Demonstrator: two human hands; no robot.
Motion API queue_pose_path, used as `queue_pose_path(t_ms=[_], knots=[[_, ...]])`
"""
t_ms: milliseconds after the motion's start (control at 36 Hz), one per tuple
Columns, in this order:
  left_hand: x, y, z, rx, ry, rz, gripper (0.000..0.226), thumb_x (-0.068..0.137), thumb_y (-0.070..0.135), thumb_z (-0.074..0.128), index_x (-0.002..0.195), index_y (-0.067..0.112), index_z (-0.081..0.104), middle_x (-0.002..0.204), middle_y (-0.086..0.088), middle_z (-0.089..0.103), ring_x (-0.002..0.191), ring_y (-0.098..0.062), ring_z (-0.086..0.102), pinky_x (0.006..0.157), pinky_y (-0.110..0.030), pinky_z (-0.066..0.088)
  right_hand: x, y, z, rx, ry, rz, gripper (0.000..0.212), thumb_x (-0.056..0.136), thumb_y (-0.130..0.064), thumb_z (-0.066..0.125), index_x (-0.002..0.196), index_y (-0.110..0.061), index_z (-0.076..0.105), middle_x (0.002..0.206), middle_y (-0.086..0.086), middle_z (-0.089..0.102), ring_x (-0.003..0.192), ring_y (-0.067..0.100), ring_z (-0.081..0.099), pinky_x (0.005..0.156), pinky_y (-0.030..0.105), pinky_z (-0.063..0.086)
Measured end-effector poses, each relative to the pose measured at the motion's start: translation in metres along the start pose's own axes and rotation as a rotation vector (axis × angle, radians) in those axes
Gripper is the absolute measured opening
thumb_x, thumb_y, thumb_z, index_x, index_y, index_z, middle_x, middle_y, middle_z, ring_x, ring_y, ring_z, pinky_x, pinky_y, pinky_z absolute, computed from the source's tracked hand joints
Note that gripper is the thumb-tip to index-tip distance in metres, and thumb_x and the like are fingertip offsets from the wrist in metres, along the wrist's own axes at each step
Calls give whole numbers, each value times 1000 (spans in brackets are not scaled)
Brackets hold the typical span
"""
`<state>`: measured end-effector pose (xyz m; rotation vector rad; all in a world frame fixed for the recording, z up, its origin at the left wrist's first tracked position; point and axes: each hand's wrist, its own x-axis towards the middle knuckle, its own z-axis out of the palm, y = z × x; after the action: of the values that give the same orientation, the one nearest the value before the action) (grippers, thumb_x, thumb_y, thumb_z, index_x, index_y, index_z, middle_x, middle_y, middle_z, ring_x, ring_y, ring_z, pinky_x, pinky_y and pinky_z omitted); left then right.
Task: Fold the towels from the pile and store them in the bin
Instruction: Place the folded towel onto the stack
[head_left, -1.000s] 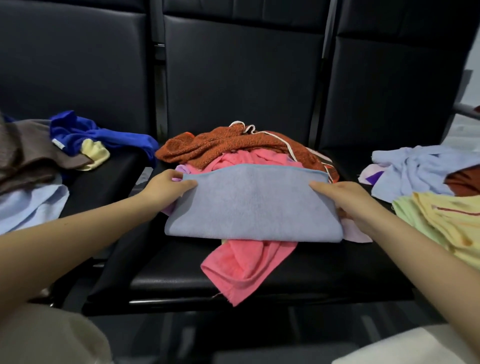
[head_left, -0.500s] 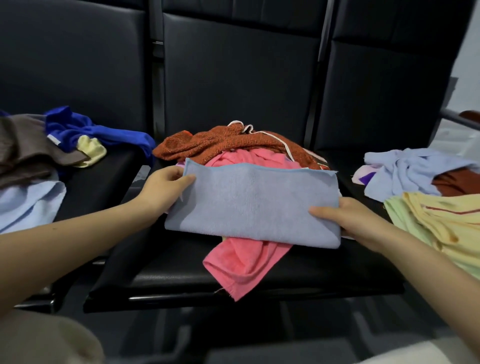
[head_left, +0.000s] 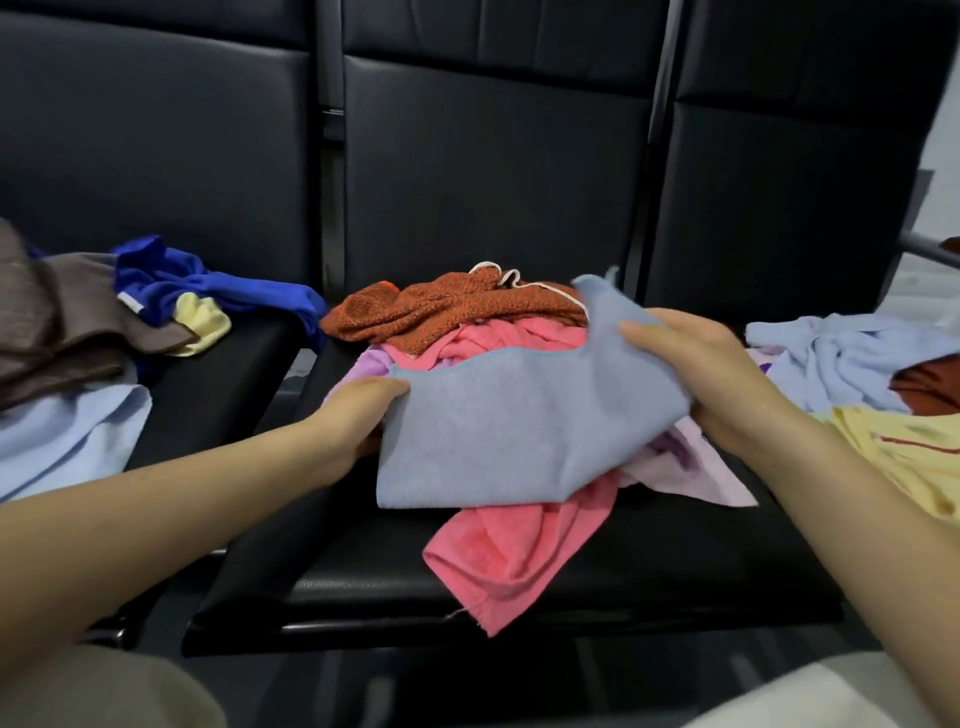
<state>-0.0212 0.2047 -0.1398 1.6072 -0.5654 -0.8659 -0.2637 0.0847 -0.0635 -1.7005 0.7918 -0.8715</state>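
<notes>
Grey-blue towel (head_left: 519, 426) stretches between my hands, over the pile (head_left: 467, 332) on the black seat (head_left: 649, 571). My left hand (head_left: 358, 415) pinches its near-left edge; my right hand (head_left: 711, 374) grips the right end, corner lifted above the fingers.

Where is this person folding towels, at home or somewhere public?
Probably a public waiting area, though I can't be sure. The towel pile sits on a row of linked black padded seats with metal frames, like waiting-room benches. No bin or home furniture shows.
</notes>
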Motion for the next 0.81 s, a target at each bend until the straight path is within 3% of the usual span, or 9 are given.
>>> queue_pose_path(t_ms=[83,139,194,306,444,500,583,694,806], knots=[[5,6,-4,-13,137,48,28,97,20,51,69,17,46,51,2,44,44,-12,41,49,-21,40,-1,-9,22,206,-230,51,31,92,-30,56,108,-8,71,97,10,67,86,18,63,72,24,50],[8,9,-7,3,185,110,28,97,22,52,71,16,46,48,3,38,40,-10,35,42,-18,36,-2,-8,32,167,-358,111,39,85,-42,56,106,-12,71,80,8,63,70,14,57,62,23,46],[5,13,-5,10,94,106,22,98,28,52,80,15,52,53,3,42,40,-10,37,41,-17,36,-2,0,39,28,-399,86,26,92,-34,58,102,-14,72,73,3,64,67,12,57,59,21,46],[-11,14,9,122,-256,-87,40,96,52,46,91,14,59,70,-3,60,59,-18,57,51,-23,44,7,25,44,-182,-203,-107,17,92,-6,62,95,-19,72,72,-4,63,64,7,54,58,17,45],[-12,12,17,135,-315,-51,45,96,53,46,88,12,62,71,-4,70,62,-18,62,50,-22,50,15,46,42,-323,174,-212,24,88,-5,60,107,-19,65,85,2,60,73,8,52,72,18,45],[-11,14,20,88,-323,-29,43,96,51,48,86,12,60,65,-3,67,63,-19,63,50,-23,50,16,53,42,-397,192,-138,24,89,-14,60,112,-20,62,78,-3,57,71,10,53,73,27,46],[-11,17,30,41,-331,-18,35,95,45,53,83,12,58,56,1,60,61,-17,64,57,-26,52,14,58,45,-445,169,-96,20,92,-20,58,112,-23,57,67,-6,54,64,7,51,62,22,40],[-11,19,44,-14,-410,-9,29,93,34,61,112,12,65,103,-9,73,99,-21,69,90,-34,55,8,54,47,-384,125,-107,15,94,-24,58,108,-27,56,66,-6,55,63,7,53,58,21,40],[-17,27,49,-57,-225,48,15,98,21,54,86,12,58,81,-4,69,74,-7,65,64,-16,53,1,48,48,-242,81,-148,18,94,-20,60,107,-31,54,70,-7,55,59,3,50,59,22,43]])
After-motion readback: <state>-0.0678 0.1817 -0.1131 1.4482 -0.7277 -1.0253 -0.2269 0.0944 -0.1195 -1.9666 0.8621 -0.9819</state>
